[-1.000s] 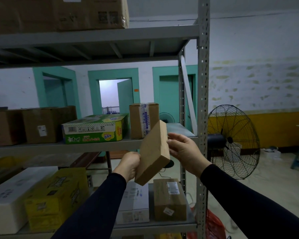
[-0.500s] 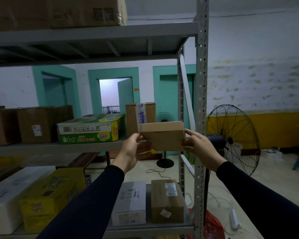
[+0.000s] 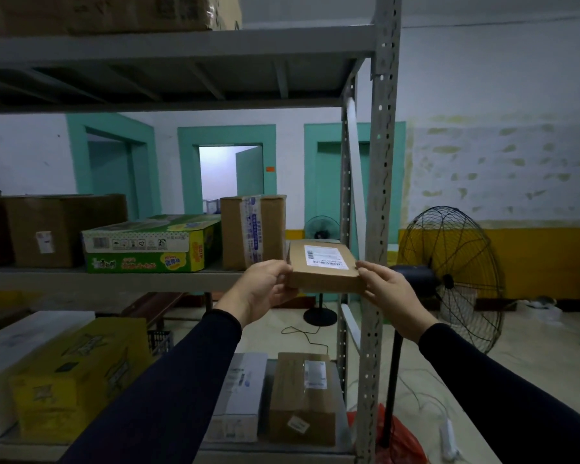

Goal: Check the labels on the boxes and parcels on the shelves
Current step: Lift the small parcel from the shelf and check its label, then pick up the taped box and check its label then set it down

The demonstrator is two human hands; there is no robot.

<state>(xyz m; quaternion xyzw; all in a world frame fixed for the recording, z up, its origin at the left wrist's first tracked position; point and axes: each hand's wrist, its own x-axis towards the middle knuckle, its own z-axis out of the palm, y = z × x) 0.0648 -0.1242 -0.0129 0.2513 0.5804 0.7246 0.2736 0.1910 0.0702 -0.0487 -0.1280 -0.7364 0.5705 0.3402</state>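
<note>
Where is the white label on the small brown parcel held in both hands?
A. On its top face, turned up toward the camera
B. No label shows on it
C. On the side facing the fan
A: the small brown parcel, held between the left hand and the right hand, shows its white label on the upturned top face.

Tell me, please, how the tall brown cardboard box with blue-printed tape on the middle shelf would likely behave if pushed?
The tall brown cardboard box with blue-printed tape stands on end, taller than wide, so a high push might tip it. Its flat sides and square corners suggest it stays stiff. The grey metal shelf looks smooth, so a low push would probably slide it.
</note>
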